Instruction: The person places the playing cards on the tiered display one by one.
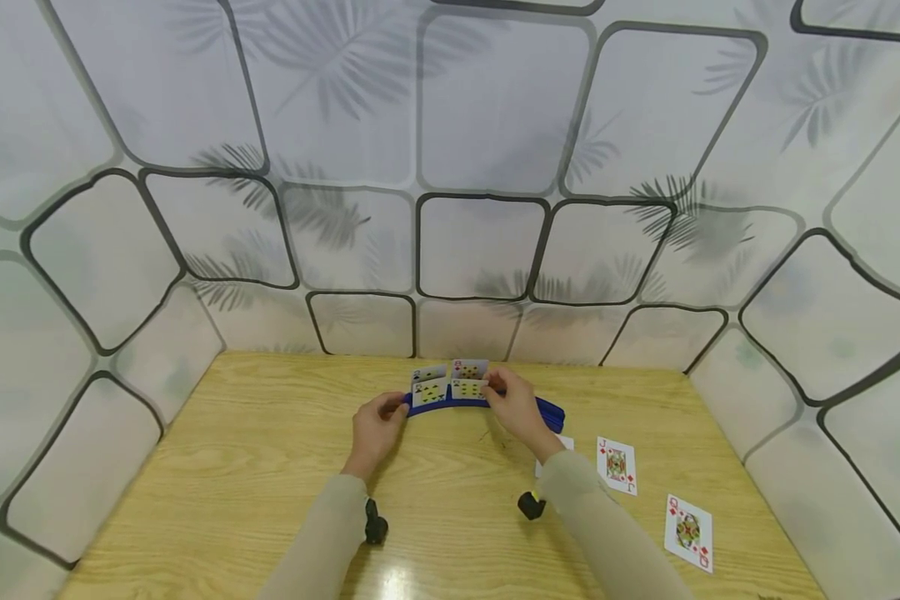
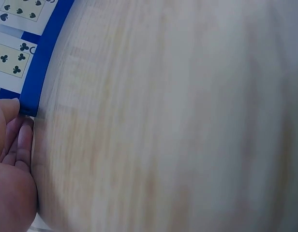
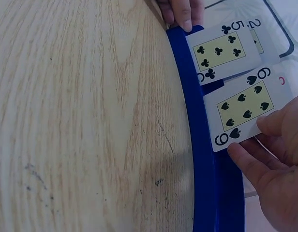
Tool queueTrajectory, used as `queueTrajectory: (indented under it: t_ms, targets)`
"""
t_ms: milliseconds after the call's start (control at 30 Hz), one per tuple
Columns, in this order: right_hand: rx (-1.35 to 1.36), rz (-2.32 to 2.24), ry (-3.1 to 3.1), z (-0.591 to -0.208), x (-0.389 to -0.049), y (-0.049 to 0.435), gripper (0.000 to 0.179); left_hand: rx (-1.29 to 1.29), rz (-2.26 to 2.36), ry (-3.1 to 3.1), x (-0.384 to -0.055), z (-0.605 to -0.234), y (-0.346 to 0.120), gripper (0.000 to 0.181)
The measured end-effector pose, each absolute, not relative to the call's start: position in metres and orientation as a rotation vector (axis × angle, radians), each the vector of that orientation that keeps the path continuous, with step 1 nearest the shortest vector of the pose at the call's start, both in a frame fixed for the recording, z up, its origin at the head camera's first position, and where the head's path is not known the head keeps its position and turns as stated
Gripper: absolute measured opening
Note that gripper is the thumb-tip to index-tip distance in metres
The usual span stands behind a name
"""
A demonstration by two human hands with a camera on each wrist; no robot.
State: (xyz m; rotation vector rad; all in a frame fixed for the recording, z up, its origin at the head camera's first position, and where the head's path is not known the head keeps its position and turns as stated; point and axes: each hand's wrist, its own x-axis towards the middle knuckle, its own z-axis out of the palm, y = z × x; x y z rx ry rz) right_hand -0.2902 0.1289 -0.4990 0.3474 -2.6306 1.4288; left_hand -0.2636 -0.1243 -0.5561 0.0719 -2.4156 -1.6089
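Note:
A curved blue card holder (image 1: 551, 414) lies near the back of the table with playing cards standing in two rows. My left hand (image 1: 376, 427) grips its left end between thumb and fingers. My right hand (image 1: 516, 408) pinches the right edge of the six of spades (image 3: 243, 108), whose lower edge is at the holder's front slot. Beside that card stands the five of clubs (image 3: 219, 50). Behind it is a two (image 3: 257, 38), partly covered, and a red-marked card (image 1: 470, 367) rises behind the six.
To the right lie the jack of diamonds (image 1: 617, 465) and the queen of diamonds (image 1: 688, 533), face up. Another card (image 1: 566, 442) is mostly hidden under my right wrist. A patterned fabric wall (image 1: 480, 250) borders the wooden table (image 1: 270, 467) at the back and sides.

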Motion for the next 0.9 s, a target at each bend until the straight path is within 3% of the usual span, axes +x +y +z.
queueTrajectory:
  t_ms: [900]
  targets:
    - [0.307,1.441,-2.587,-0.514,-0.294,0.127,0.007,0.064,-1.604,-2.416,-0.264,-0.558,-0.124,0.024]
